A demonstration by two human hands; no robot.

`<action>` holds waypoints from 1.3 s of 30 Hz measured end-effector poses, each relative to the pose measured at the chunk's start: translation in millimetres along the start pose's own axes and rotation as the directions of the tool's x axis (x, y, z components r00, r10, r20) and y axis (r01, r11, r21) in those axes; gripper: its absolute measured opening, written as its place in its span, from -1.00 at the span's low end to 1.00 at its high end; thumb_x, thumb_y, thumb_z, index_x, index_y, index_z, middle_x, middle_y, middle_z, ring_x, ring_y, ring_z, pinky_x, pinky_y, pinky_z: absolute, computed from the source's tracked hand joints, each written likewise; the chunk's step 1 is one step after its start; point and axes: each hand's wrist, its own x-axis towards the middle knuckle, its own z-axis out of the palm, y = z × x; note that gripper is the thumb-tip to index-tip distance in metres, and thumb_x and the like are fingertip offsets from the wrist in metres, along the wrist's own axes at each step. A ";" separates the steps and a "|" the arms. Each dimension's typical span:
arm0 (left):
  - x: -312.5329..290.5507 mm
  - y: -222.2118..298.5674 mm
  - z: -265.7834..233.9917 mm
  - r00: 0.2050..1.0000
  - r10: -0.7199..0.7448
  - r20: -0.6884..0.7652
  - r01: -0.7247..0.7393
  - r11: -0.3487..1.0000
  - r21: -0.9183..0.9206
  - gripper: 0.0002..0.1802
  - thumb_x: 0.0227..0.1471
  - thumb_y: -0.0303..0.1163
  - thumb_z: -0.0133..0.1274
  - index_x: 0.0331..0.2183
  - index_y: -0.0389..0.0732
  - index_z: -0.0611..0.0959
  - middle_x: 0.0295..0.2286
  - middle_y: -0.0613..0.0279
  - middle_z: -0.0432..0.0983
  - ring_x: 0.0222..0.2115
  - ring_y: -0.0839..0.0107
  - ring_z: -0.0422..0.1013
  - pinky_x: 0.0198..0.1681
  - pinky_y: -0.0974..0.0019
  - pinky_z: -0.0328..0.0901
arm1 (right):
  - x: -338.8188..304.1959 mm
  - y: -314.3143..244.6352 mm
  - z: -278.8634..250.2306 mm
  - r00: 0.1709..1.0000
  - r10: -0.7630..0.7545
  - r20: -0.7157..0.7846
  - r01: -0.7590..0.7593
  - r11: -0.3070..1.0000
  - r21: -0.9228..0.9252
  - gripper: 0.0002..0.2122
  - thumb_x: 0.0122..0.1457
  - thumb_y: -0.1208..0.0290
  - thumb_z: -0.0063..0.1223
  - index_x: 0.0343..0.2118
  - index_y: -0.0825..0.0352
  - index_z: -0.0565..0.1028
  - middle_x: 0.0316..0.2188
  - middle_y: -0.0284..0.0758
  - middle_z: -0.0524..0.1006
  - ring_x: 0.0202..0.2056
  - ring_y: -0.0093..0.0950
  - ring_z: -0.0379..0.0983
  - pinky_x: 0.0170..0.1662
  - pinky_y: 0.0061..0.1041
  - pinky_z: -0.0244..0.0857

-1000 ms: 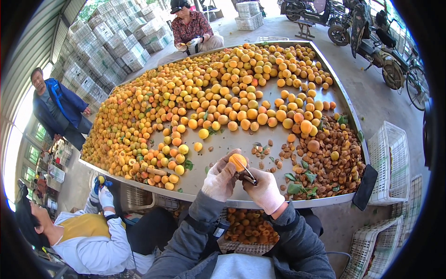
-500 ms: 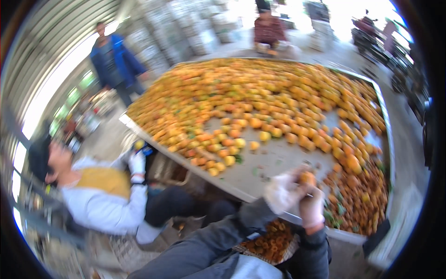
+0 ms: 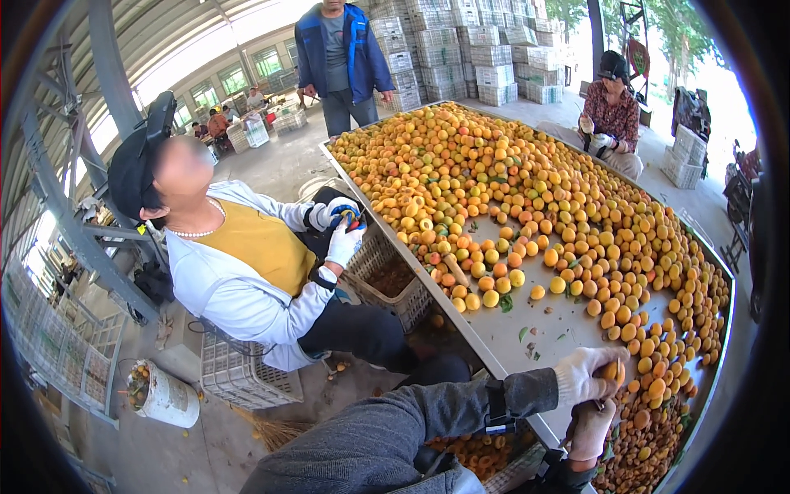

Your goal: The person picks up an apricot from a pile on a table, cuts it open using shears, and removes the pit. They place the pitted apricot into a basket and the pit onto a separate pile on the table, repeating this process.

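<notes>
My left hand, in a white glove, is closed on an orange apricot above the near part of a metal-topped table. Just below it, my right hand is curled with its fingertips close to the fruit. A small dark bit shows at those fingers, too small to name. A large heap of apricots covers much of the table. Brown apricot pits lie piled beside my right hand. Under the table edge, near my forearms, split apricot halves fill a crate.
A seated co-worker at the left handles something with gloved hands, beside a crate. One person in a blue jacket stands beyond; another sits across the table. A white bucket and stacked crates stand around.
The view has swung left, so the seated co-worker appears larger and nearer the middle. Both my hands stay together around the apricot. The co-worker's hands have come together.
</notes>
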 end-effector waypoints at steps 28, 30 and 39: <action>-8.7 25.7 7.0 0.971 0.072 0.229 -0.178 0.855 0.488 -0.40 -0.21 -0.58 0.25 -0.03 -0.21 0.54 -0.18 0.06 0.49 -0.15 0.18 0.46 -0.08 0.27 0.37 | -19.2 -71.6 -9.7 0.991 0.095 -0.092 -0.066 0.958 0.278 -0.65 0.01 0.29 0.25 -0.21 0.38 0.41 -0.57 -0.41 0.47 -0.73 -0.70 0.30 -0.76 -0.75 0.11; -7.9 22.1 12.4 0.971 0.077 0.227 -0.166 0.899 0.404 -0.39 -0.21 -0.62 0.24 -0.02 -0.24 0.53 -0.19 0.05 0.48 -0.15 0.23 0.46 -0.09 0.30 0.36 | -22.7 -65.1 -11.9 0.990 0.015 -0.143 0.039 0.930 0.367 -0.71 0.06 0.33 0.18 -0.23 0.38 0.42 -0.58 -0.40 0.47 -0.71 -0.68 0.34 -0.76 -0.74 0.14; -11.4 14.5 -16.3 0.922 -0.352 0.162 0.383 0.766 -0.517 -0.47 0.11 -0.47 0.03 0.12 -0.24 0.35 -0.22 0.09 0.50 -0.36 0.34 0.49 -0.30 0.26 0.45 | -10.4 -60.8 4.4 0.967 0.209 -0.145 -0.096 0.829 0.551 -0.84 0.19 0.42 -0.06 -0.21 0.34 0.44 -0.58 -0.36 0.46 -0.74 -0.65 0.32 -0.79 -0.70 0.06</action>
